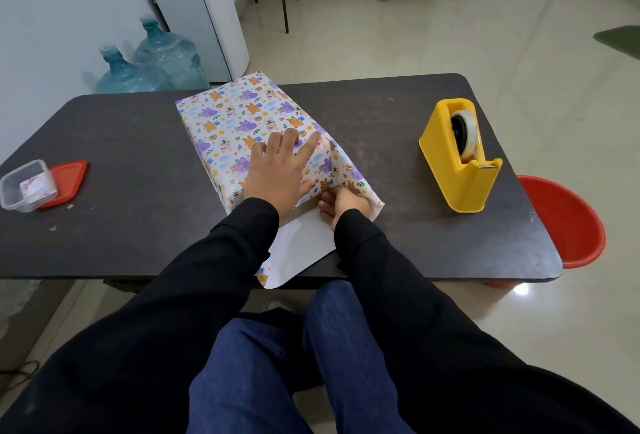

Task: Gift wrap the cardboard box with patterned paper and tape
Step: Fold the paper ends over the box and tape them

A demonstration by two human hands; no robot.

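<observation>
**Fingers folding the near end**

Fingers [325, 208] of my right hand [343, 203] are curled against the paper [346, 170] at the near end of the box [228, 122], beside its right corner. Whether they pinch the fold or only push it in, I cannot tell, because the hand covers it. Nearer than this end, a white flap [304, 239] of the same paper lies flat on the table [138, 163] and hangs a little over its edge. My left hand [277, 170] rests on top of the box, fingers straight and spread, pressing the paper down and gripping nothing. The box lies in the middle of the table, with its top and sides already covered.

I judge the box light and stiff, so it can slide if I push the end without weight on top. The paper looks thin and may tear at a corner, so it is better to take the flap at its middle edge.

Right of the box, well apart, stands the yellow tape dispenser [460, 170] with its roll [467, 132]. Left of the box, well apart, is a clear container [27, 187] with a red lid [67, 184] just beside it. Beyond the box, on the floor, stand two water bottles [152, 66].
</observation>
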